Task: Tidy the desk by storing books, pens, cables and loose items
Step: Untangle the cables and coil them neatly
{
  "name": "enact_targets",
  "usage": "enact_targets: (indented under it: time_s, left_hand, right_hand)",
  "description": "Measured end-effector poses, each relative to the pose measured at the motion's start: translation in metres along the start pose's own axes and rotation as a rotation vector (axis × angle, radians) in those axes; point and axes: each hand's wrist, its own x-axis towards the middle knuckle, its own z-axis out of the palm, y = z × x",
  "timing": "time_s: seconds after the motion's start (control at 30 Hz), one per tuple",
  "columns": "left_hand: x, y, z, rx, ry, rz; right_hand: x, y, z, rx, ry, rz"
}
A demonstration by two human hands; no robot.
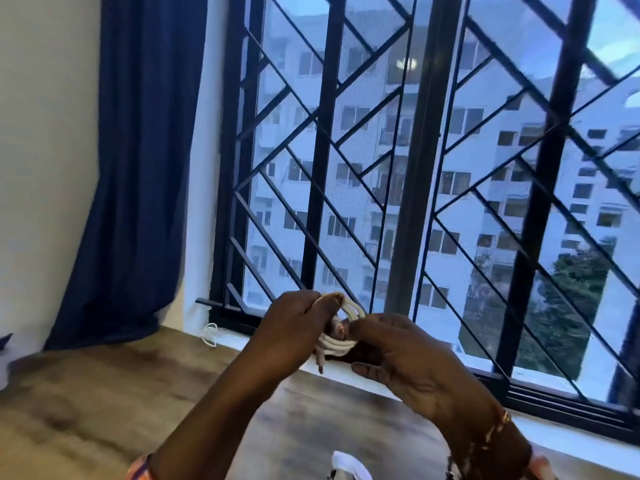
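A barred window (415, 168) overlooking pale apartment blocks fills the background, a blue curtain (138, 168) hanging at left above a wooden desk (104, 393). Raised before the sill, the left hand (294, 327) and right hand (408, 358) both pinch a coiled white cable (341, 342), its loops stacked roughly upright between them. No writing is legible. A second white cable (210, 335) lies by the sill; fingers hide the coil's ends.

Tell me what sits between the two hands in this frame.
A coiled white cable, looped into a bundle, is held between the left hand and the right hand, above the wooden desk. The head view shows it.
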Motion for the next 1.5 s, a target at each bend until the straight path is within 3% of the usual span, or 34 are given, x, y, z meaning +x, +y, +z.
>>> enact_targets:
  time_s: [0.13,0.3,0.4,0.5,0.6,0.67,0.8,0.93,1.0,1.13,1.3,1.5]
  left_hand:
    - [0.016,-0.014,0.006,-0.199,-0.008,-0.195]
    - [0.019,-0.019,0.002,-0.34,-0.035,-0.336]
    - [0.015,-0.019,-0.004,-0.474,-0.108,-0.32]
    - [0.01,-0.017,-0.009,-0.567,-0.117,-0.225]
    - [-0.001,-0.009,-0.011,-0.585,-0.156,-0.134]
    - [-0.012,-0.004,-0.012,-0.475,-0.079,-0.126]
    - [-0.048,0.006,-0.015,-0.088,0.124,0.062]
    - [-0.102,0.011,-0.025,0.325,0.264,0.152]
    - [-0.137,0.005,-0.032,0.253,0.219,0.079]
    - [-0.215,0.006,-0.052,-0.226,0.131,-0.228]
    - [-0.278,0.008,-0.087,0.045,0.142,-0.194]
    - [-0.312,0.018,-0.117,0.049,0.189,-0.36]
  right_hand:
    - [0.019,0.003,-0.001,-0.121,0.101,-0.123]
    - [0.034,0.0,0.007,-0.33,0.201,-0.49]
    - [0.034,0.001,0.017,-0.344,0.18,-0.632]
    - [0.027,-0.001,0.025,-0.208,0.187,-0.709]
    - [0.016,-0.003,0.033,0.033,0.247,-0.673]
    - [0.006,-0.004,0.04,0.169,0.26,-0.618]
    - [-0.025,-0.004,0.054,0.486,0.195,-0.5]
    - [-0.065,0.009,0.07,0.569,0.149,-0.391]
    - [-0.088,0.022,0.081,0.504,0.095,-0.369]
    - [-0.141,0.049,0.106,0.324,0.029,-0.43]
    - [-0.197,0.056,0.142,0.441,-0.037,-0.398]
    - [-0.217,0.043,0.19,0.593,-0.054,-0.331]
